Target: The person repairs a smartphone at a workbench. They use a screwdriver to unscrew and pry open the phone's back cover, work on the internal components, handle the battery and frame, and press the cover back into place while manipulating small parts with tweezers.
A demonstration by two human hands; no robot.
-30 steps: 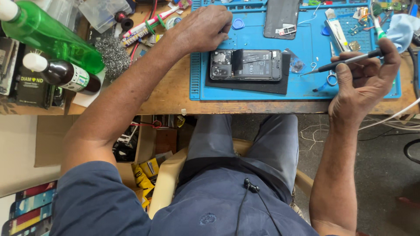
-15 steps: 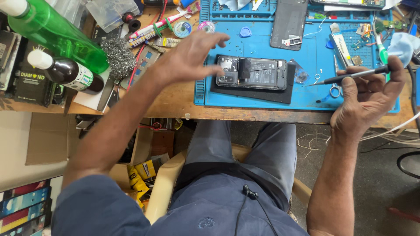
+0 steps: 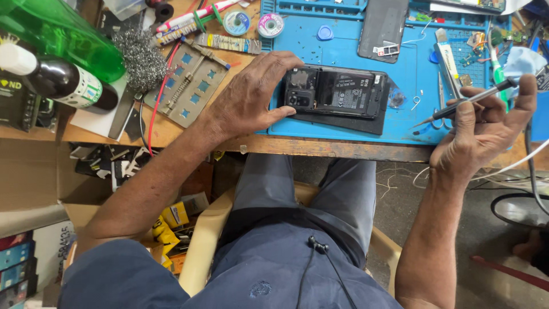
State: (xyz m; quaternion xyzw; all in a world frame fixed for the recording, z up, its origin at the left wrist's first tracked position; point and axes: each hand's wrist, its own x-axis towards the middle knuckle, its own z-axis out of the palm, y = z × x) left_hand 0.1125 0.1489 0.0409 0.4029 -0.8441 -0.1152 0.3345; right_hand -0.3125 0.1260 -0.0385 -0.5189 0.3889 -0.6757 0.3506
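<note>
Left hand (image 3: 251, 100) rests fingers on the opened phone (image 3: 334, 91) lying on the blue mat (image 3: 412, 123), phone's left end; right hand (image 3: 486, 123) grips a screwdriver (image 3: 466, 102), right of the phone

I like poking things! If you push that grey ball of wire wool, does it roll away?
Probably not far: the grey tangled wire-wool ball looks rough and springy, so it would likely snag on the wooden bench. It seems light and squashy, mostly air between strands.
</note>
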